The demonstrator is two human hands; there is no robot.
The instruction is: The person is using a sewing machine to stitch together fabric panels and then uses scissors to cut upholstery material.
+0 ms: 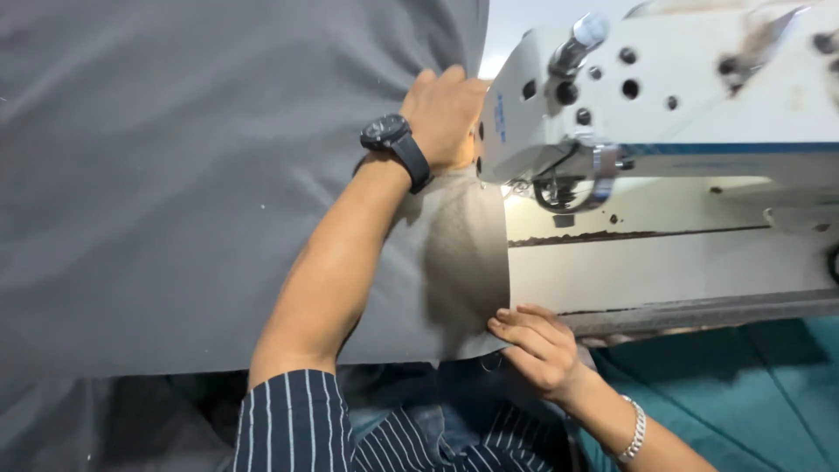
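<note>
Both hands lay on the grey cloth (175, 192), neither one closed around it. That cloth covered the left and middle of the view, draped over the table, its right edge running down just beside the sewing machine (664, 96). A lighter, beige patch of the cloth sat near that edge, between the two hands.

Left hand (446, 114), on an arm with a striped sleeve (297, 419) and a black watch (398, 144), reached up and across, pressing flat on the cloth at the top, touching or just beside the machine's head; its fingers were curled slightly over the fabric, and whether they pinched any fold could not be told.

Right hand (533, 345), wearing a silver bracelet (636, 430), rested at the lower right corner of the cloth, fingers stretched out together and pressing the edge down against the table's front edge.

Further right stood the white machine, its needle area (559, 188) just right of the cloth's edge. Its pale bed (664, 262) lay below, worn and stained. Teal fabric (752, 385) lay at the lower right, beneath the table edge.
</note>
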